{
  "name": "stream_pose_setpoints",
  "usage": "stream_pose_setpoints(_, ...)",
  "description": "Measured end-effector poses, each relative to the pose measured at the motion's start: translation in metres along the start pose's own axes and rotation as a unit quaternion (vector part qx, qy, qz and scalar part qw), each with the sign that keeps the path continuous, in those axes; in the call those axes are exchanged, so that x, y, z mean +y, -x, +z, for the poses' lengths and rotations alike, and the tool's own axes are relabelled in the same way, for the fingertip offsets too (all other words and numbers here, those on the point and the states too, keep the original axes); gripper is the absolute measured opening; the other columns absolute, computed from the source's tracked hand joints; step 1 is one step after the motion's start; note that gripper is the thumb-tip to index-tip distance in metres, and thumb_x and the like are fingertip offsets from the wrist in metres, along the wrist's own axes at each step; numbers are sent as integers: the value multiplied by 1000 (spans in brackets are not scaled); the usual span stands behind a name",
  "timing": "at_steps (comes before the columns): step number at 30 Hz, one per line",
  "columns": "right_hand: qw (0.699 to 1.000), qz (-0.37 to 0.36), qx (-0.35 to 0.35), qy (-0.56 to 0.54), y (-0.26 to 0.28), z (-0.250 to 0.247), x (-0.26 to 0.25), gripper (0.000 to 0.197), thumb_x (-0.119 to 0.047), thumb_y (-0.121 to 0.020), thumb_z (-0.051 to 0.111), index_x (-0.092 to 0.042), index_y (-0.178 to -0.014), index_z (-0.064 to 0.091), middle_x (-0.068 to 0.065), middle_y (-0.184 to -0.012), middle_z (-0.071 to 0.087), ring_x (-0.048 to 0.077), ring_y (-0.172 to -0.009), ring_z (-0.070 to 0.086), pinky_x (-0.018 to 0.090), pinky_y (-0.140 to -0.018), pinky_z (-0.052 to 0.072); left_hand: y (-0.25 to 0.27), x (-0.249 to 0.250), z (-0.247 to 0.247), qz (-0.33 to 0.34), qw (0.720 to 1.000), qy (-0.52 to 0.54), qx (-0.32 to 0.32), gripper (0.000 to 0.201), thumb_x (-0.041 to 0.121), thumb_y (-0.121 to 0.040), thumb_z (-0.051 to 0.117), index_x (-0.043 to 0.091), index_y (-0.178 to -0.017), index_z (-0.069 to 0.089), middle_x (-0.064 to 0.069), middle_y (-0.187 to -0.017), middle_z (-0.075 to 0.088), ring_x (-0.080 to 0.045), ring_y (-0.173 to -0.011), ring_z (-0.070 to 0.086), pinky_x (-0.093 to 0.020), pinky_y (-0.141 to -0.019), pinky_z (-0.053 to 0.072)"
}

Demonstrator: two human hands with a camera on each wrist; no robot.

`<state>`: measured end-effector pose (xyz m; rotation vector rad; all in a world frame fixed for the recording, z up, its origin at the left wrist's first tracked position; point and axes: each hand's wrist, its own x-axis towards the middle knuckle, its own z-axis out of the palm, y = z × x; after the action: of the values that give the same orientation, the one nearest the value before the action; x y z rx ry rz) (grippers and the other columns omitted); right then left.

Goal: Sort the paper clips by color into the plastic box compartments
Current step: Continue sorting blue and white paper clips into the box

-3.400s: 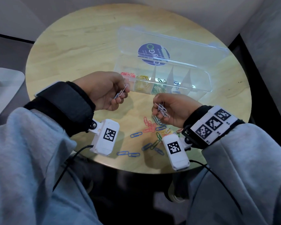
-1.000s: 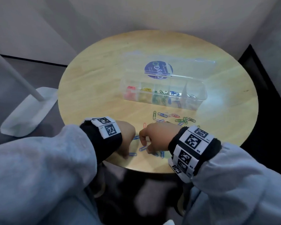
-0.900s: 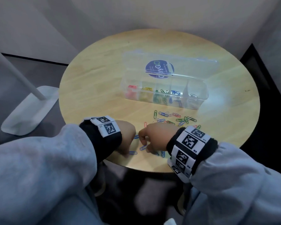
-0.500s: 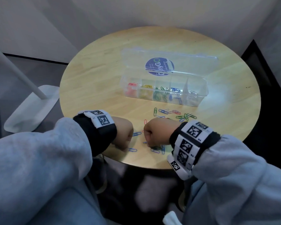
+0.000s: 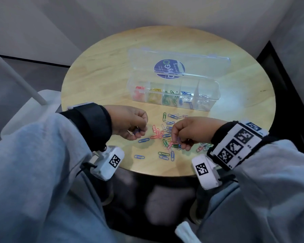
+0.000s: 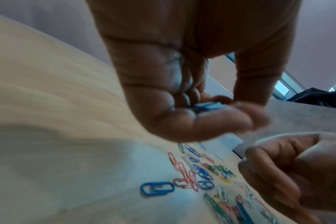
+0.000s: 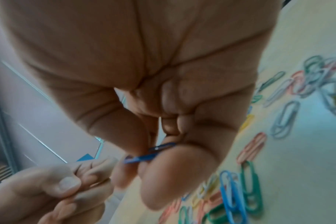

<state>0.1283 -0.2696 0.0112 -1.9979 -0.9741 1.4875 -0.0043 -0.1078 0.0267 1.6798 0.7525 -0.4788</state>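
A clear plastic box (image 5: pixel 215 95) stands open on the round wooden table (image 5: pixel 98 81), its compartments holding red, yellow, green, blue and silver clips. Loose coloured paper clips (image 5: pixel 158 134) lie scattered in front of it. My left hand (image 5: pixel 135 132) hovers left of the pile, its curled fingers holding blue clips (image 6: pixel 209 106). My right hand (image 5: pixel 178 140) hangs over the pile's middle and pinches a blue clip (image 7: pixel 148 154) between thumb and fingers.
The box lid (image 5: pixel 179 65) with a round blue sticker lies open behind the compartments. A white lamp base (image 5: pixel 33 106) and pole stand off the table's left. The near table edge (image 5: pixel 156 172) lies just below both wrists.
Both hands have lifted off the near table edge and turned palm-down fists into raised pinches holding blue clips. The camera view has dropped closer to the table.
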Motion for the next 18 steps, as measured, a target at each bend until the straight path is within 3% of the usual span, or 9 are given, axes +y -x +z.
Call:
stream_pose_setpoints(2, 1000, 7, -6, -6, 3, 3, 1, 33, 13, -84, 30, -9, -69, 51, 9, -61, 50, 10, -43, 53, 16, -41, 44, -1, -1, 6, -11, 999, -30, 12, 30, -5, -87, 45, 17, -68, 45, 0, -56, 47, -6, -38, 37, -15, -41, 29)
stream_pose_setpoints(4, 999, 14, -3, 48, 6, 4, 2, 28, 6, -85, 35, -14, -72, 49, 6, -62, 50, 8, -40, 49, 15, -41, 38, -2, -1, 12, -10, 990, -141, 6, 23, 0, -84, 55, 19, -73, 48, 1, -60, 43, -9, -45, 33, -20, -46, 26)
stream_pose_setpoints(5, 994, 12, 3, 105, 7, 4, 2, 24, 0, -84, 41, -19, -74, 50, 3, -62, 51, 8, -42, 47, 17, -45, 37, -2, -2, 16, -8, 973, -231, 0, 19, 6, -82, 61, 21, -78, 50, 3, -62, 44, -10, -49, 36, -23, -50, 28)
stream_pose_setpoints(8, 963, -23, 14, 266, 9, 9, 2, 15, -12, -81, 56, -27, -78, 57, -10, -60, 49, 0, -47, 44, 19, -52, 36, 0, -3, 29, -12, 884, -467, 3, 22, 21, -73, 71, 29, -87, 56, 9, -68, 45, -11, -63, 44, -25, -58, 32)
stream_pose_setpoints(11, 944, -29, 13, 328, 6, 16, 1, 16, -12, -78, 61, -25, -85, 64, -9, -61, 47, 3, -55, 44, 24, -60, 38, -1, -5, 39, -7, 830, -557, 5, 19, 25, -74, 70, 29, -85, 55, 9, -70, 45, -14, -72, 47, -23, -51, 28)
stream_pose_setpoints(15, 925, -24, 6, 380, -1, 18, 3, 20, -13, -77, 62, -26, -92, 65, -8, -68, 48, 12, -66, 48, 28, -67, 41, -9, -10, 41, -15, 814, -580, 0, 23, 22, -77, 69, 24, -66, 48, 9, -65, 45, -7, -59, 41, -22, -48, 27)
stream_pose_setpoints(18, 909, -45, 4, 414, -5, 23, 1, 11, -18, -78, 63, -27, -83, 59, -10, -68, 45, 15, -76, 49, 28, -68, 39, -10, -11, 40, -19, 819, -574, -2, 24, 23, -77, 69, 23, -63, 49, 10, -63, 46, -6, -57, 41, -21, -48, 28)
